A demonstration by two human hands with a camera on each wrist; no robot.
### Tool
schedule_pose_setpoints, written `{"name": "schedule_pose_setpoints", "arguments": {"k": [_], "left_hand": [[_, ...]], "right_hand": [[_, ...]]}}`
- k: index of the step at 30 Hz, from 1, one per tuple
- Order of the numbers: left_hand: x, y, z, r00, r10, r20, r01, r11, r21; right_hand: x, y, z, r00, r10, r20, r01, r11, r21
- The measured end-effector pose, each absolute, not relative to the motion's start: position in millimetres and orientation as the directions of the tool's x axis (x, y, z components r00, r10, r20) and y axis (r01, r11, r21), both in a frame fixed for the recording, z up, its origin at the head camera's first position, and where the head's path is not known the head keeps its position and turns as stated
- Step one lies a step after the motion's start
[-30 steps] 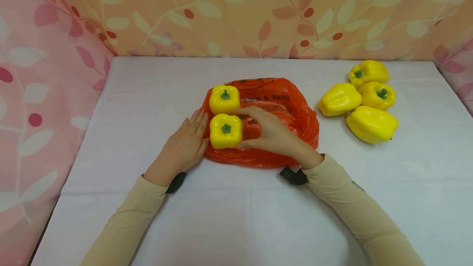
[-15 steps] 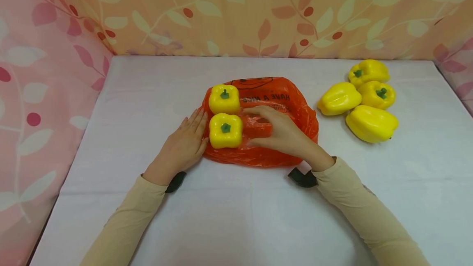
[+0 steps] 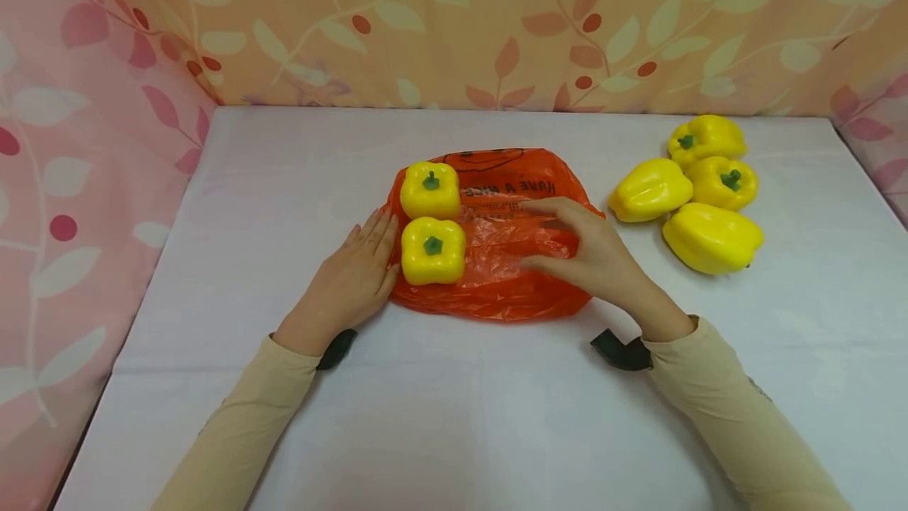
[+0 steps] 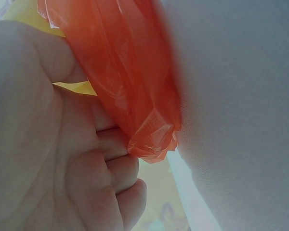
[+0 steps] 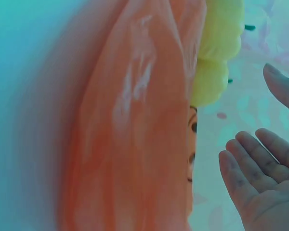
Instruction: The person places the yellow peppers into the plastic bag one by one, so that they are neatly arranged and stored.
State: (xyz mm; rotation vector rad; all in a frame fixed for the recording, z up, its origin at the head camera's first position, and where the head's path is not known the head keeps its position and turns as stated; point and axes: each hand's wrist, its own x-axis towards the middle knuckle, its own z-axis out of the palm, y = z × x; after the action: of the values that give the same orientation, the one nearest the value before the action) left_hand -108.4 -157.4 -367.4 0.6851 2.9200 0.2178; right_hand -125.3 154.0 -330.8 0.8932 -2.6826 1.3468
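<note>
Two yellow bell peppers with green stems, a rear one (image 3: pixel 430 192) and a front one (image 3: pixel 433 255), stand upright on the left part of a red plastic bag (image 3: pixel 504 290). My left hand (image 3: pixel 352 274) lies with straight fingers against the bag's left edge, beside the peppers. In the left wrist view its fingers touch the red bag (image 4: pixel 130 67). Over the bag's right half is my right hand (image 3: pixel 596 255), thumb and fingers spread apart and holding nothing. The right wrist view also has that hand (image 5: pixel 265 183) apart from the bag (image 5: pixel 135 120) and the peppers (image 5: pixel 212 79).
Several more yellow bell peppers sit grouped at the back right, among them a left one (image 3: pixel 650 190) and a front one (image 3: pixel 712 239). The white tabletop (image 3: pixel 440 416) ends at a leaf-patterned curtain (image 3: pixel 454 30).
My right hand has let go of the front pepper and moved to the right across the bag. The left hand and both peppers have stayed in place.
</note>
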Motion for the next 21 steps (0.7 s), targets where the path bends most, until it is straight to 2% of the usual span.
{"name": "schedule_pose_setpoints", "arguments": {"k": [15,21], "left_hand": [[-110.0,-158.4,-369.5,-0.887,0.453,-0.091,0.435,0.884,0.170],[-109.4,-159.0,-370.8,-0.887,0.452,-0.099,0.432,0.886,0.169]], "right_hand": [[-113.2,202.0,-327.9,-0.873,-0.368,0.322,-0.477,0.497,-0.725],[-106.9,217.8,-327.4,-0.904,-0.284,0.320,-0.426,0.524,-0.738]]}}
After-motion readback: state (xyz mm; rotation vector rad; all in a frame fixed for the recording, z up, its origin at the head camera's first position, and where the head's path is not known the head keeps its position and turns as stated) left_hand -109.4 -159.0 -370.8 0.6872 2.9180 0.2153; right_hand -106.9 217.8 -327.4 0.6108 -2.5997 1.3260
